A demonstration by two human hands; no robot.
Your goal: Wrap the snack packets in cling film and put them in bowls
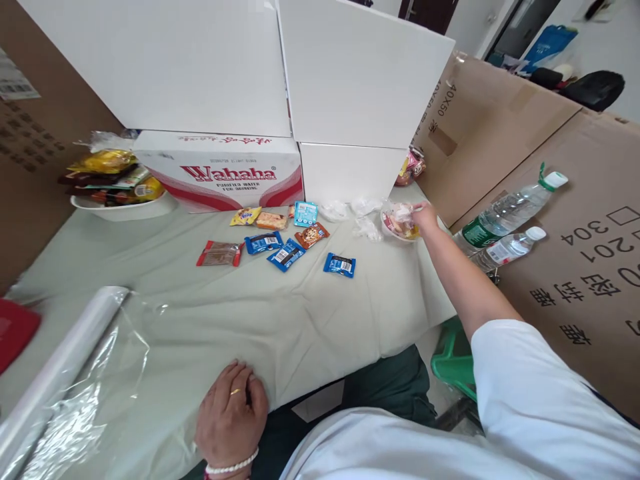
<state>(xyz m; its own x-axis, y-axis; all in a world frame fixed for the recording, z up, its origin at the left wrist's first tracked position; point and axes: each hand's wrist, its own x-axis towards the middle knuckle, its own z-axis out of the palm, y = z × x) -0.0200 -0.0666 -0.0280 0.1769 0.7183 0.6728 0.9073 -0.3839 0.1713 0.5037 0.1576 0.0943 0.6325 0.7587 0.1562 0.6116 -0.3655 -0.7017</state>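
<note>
My right hand (425, 219) reaches to the far right of the table, over the rim of a small white bowl (397, 233). Its fingers are pinched at a pale, clear-wrapped thing (403, 212) in the bowl, whose kind I cannot make out. My left hand (233, 412) lies on the near edge of the cloth, palm down and empty, its fingers loosely bent and the thumb apart. Blue snack packets (287, 255), a red-brown packet (220, 253), a brown packet (312, 235), a yellow packet (245, 216) and a light-blue packet (305, 214) lie mid-table.
A white Wahaha carton (225, 173) stands at the back. Crumpled clear plastic (367, 228) lies beside the bowl. A basket (125, 208) of snacks sits back left, a plastic film roll (65, 367) front left. Two water bottles (510, 212) stand right, near a cardboard wall (565, 220).
</note>
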